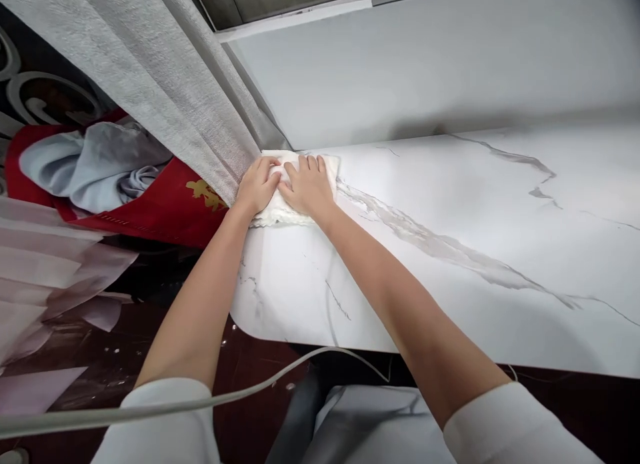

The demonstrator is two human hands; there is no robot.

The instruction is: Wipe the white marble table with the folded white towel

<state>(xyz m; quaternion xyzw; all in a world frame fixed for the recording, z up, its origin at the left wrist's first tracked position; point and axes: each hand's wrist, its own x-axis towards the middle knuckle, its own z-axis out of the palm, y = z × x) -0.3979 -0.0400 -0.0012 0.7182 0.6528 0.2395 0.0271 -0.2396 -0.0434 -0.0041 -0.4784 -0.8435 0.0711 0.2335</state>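
Cable (pixel 75 421) crosses the left sleeve (pixel 163 441); left hand (pixel 257 186) and right hand (pixel 311 191) lie spread on cloth (pixel 285 214), at far left corner of the surface (pixel 450 317).

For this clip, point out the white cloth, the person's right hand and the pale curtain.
White cloth (pixel 285 212): head view, on its bare part between the hands.
Right hand (pixel 310 189): head view, on the back of the hand.
Pale curtain (pixel 155 74): head view, on its hanging folds.
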